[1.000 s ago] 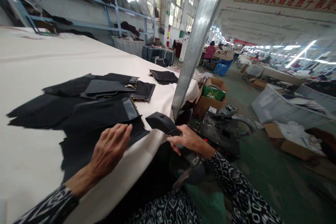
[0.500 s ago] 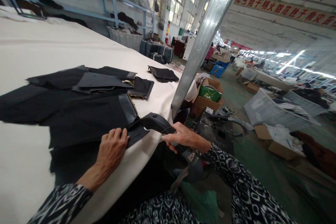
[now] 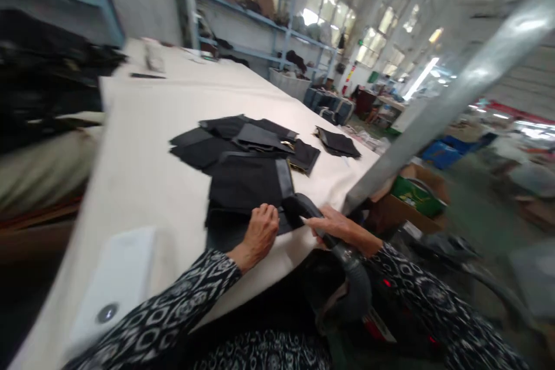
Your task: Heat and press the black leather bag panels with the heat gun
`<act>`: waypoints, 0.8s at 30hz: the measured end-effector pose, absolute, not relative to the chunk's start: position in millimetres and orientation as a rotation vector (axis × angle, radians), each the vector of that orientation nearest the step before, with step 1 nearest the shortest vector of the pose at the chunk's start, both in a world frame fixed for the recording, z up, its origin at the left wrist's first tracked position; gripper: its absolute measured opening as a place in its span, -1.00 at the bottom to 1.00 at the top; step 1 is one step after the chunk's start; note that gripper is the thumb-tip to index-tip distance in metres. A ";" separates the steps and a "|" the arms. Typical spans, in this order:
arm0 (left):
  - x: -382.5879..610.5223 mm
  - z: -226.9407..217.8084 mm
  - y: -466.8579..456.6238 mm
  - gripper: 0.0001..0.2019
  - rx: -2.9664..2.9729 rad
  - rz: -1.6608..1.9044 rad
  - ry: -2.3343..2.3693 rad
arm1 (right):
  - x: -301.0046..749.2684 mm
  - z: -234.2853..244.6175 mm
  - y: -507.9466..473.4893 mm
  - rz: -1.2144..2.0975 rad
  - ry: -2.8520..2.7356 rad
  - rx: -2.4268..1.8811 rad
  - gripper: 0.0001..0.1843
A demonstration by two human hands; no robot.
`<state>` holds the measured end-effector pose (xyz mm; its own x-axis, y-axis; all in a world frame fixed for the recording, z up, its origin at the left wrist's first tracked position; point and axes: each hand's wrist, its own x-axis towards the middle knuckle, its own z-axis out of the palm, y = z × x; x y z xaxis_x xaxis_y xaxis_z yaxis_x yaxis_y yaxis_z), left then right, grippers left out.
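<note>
My right hand (image 3: 342, 224) grips the black handle of a vacuum cleaner hose (image 3: 303, 206), its fingers wrapped round it. The tip of the handle meets the right edge of a stack of black fabric pieces (image 3: 243, 184) near the table's front edge. A shiny dark strip runs along that side of the stack, with a gold edge at its far corner. My left hand (image 3: 262, 231) rests on the near part of the stack, fingers curled and closed on the black cloth. Its fingertips are partly hidden. More black fabric pieces (image 3: 262, 137) lie overlapped just behind.
A white-covered table (image 3: 147, 144) carries a separate black bundle (image 3: 338, 141) and a white flat device (image 3: 117, 283). A metal post (image 3: 442, 104) slants up at the right edge. Beyond it stand a cardboard box with a green bag (image 3: 418, 196). Dark cloth (image 3: 47, 75) is piled left.
The view has swung left, so the table's left side and the white device now show. Both hands stay at the stack, with the vacuum handle still at its right edge.
</note>
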<state>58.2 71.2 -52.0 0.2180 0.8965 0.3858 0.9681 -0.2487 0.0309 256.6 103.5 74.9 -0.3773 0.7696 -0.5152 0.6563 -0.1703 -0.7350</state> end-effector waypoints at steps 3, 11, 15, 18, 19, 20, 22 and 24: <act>57.6 -53.8 76.1 -0.78 -2.276 -0.402 -1.784 | 251.6 58.4 120.2 1.519 -2.070 -1.737 -0.54; 53.0 -53.7 75.2 -0.76 -2.276 -0.402 -1.758 | 256.8 46.4 114.9 1.458 -2.163 -1.688 -0.49; 53.1 -54.1 74.5 -0.75 -2.291 -0.424 -1.743 | 248.0 44.5 117.6 1.472 -2.104 -1.729 -0.49; 52.3 -54.4 76.6 -0.73 -2.293 -0.426 -1.770 | 234.8 43.1 123.7 1.510 -2.042 -1.668 -0.52; 51.9 -54.4 77.6 -0.73 -2.294 -0.424 -1.780 | 231.4 43.8 124.6 1.518 -2.027 -1.642 -0.52; 51.5 -54.3 78.4 -0.74 -2.296 -0.421 -1.787 | 229.3 45.6 124.6 1.523 -2.010 -1.621 -0.53; 51.3 -53.6 79.1 -0.75 -2.304 -0.412 -1.795 | 229.9 53.0 121.1 1.526 -1.957 -1.608 -0.53; 52.5 -52.1 77.1 -0.78 -2.309 -0.407 -1.801 | 237.3 65.2 113.0 1.529 -1.901 -1.603 -0.54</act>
<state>52.5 77.1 -52.1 0.2265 0.9182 0.3248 0.9688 -0.2470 0.0227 237.3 113.0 65.2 -0.3796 0.8222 -0.4242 0.5907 -0.1375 -0.7951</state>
